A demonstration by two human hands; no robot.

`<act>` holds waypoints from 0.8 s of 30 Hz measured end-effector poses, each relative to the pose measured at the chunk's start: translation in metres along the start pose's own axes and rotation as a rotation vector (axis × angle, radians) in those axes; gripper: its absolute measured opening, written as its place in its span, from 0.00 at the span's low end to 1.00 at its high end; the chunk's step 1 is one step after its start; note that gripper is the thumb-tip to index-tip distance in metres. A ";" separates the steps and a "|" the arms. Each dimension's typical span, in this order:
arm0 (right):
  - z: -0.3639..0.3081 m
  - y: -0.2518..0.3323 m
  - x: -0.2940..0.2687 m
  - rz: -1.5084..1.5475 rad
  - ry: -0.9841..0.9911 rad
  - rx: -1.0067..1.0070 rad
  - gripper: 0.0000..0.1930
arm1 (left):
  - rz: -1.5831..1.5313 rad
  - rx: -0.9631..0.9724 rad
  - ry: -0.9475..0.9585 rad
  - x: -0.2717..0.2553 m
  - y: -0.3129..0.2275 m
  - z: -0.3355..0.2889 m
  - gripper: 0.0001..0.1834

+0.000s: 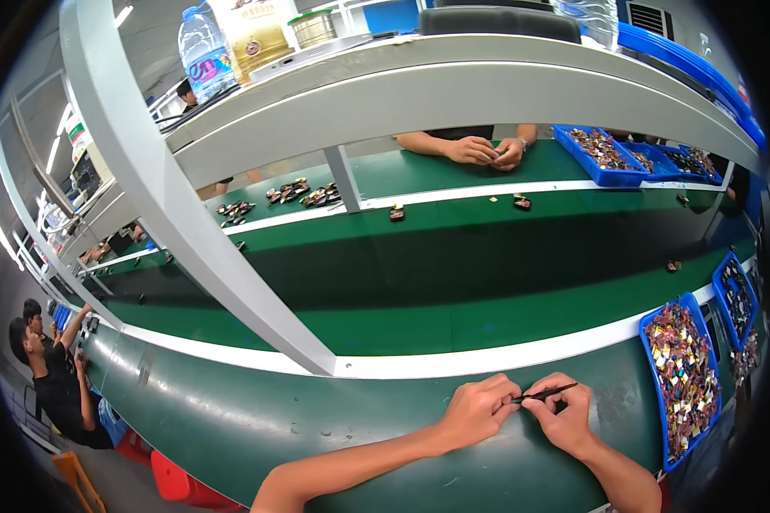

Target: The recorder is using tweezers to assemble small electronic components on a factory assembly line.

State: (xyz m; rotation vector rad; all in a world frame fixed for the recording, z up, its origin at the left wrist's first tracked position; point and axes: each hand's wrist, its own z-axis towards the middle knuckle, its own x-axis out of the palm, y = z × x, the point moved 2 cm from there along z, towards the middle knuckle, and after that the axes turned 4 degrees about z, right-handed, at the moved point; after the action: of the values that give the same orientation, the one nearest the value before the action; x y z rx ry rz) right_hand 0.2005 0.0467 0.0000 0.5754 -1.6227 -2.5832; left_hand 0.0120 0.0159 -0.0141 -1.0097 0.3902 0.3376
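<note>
Over the green worktop [376,419] my two hands meet at the fingertips. My right hand [565,415] is closed round a slim black tool [556,392], like a pair of tweezers or a pen; its exact kind does not show. The tool's tip points left, at the fingers of my left hand [479,410]. Those fingers are pinched together, and whatever sits between them is too small and hidden to name. Right of my hands stands a blue tray [666,419] heaped with small parts [683,376] in red, yellow, white and black.
A green conveyor belt [436,329] runs beyond a white rail [488,355], carrying a few small dark parts [397,214]. A grey post [222,231] rises at left to a shelf. Across the belt are another person's hands [488,152] and blue trays [603,162]. Co-workers [64,376] sit far left.
</note>
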 end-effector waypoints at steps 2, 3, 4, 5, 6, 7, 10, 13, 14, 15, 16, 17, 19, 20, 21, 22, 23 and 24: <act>0.000 0.002 -0.001 -0.022 -0.008 0.011 0.07 | 0.000 -0.001 -0.013 0.001 -0.002 0.002 0.11; 0.002 0.006 0.001 -0.001 -0.030 0.012 0.06 | -0.032 0.013 0.017 0.003 -0.001 0.002 0.11; 0.004 0.005 0.002 -0.027 0.003 0.016 0.10 | 0.018 -0.004 0.000 0.001 0.003 0.000 0.11; 0.004 0.002 0.003 -0.018 -0.003 -0.122 0.17 | 0.057 -0.001 -0.015 -0.004 -0.002 0.001 0.11; 0.005 0.002 0.006 0.008 0.001 -0.145 0.22 | 0.065 -0.012 -0.017 -0.007 -0.003 0.001 0.10; 0.006 0.005 0.007 0.006 0.026 -0.081 0.22 | 0.073 -0.020 -0.021 -0.011 -0.005 0.003 0.09; 0.008 0.011 0.009 0.061 0.027 -0.031 0.06 | 0.091 -0.070 0.018 -0.018 -0.011 0.006 0.09; 0.008 0.016 0.007 0.025 0.027 -0.049 0.06 | 0.077 -0.096 0.033 -0.015 -0.012 0.009 0.09; 0.008 0.015 0.004 0.012 0.002 -0.044 0.06 | 0.082 -0.124 0.026 -0.015 -0.012 0.010 0.09; 0.007 0.015 0.004 0.014 0.018 -0.035 0.06 | 0.073 -0.110 0.041 -0.014 -0.013 0.010 0.09; 0.005 0.014 0.004 0.017 0.036 -0.026 0.06 | 0.081 -0.120 0.036 -0.013 -0.014 0.010 0.09; 0.005 0.011 0.003 0.008 0.018 -0.023 0.06 | 0.090 -0.130 0.029 -0.013 -0.014 0.010 0.08; 0.003 0.009 0.004 0.032 0.040 -0.027 0.06 | 0.081 -0.123 0.043 -0.011 -0.015 0.010 0.08; 0.003 0.009 0.003 0.040 0.042 -0.027 0.06 | 0.084 -0.122 0.030 -0.011 -0.015 0.010 0.08; 0.002 0.009 0.003 0.032 0.024 -0.018 0.06 | 0.086 -0.122 0.020 -0.010 -0.015 0.011 0.09; 0.002 0.008 0.004 0.054 0.024 -0.030 0.06 | 0.083 -0.113 0.023 -0.011 -0.014 0.010 0.08; 0.003 0.007 0.005 0.075 0.024 -0.042 0.05 | 0.070 -0.103 0.042 -0.011 -0.015 0.009 0.08; 0.004 0.011 0.005 0.077 0.025 -0.033 0.05 | 0.084 -0.122 0.025 -0.012 -0.016 0.009 0.08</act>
State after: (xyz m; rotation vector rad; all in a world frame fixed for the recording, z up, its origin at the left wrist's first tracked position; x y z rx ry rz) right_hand 0.1930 0.0445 0.0096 0.5302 -1.5599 -2.5327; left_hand 0.0100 0.0150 0.0081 -1.1193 0.4393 0.4292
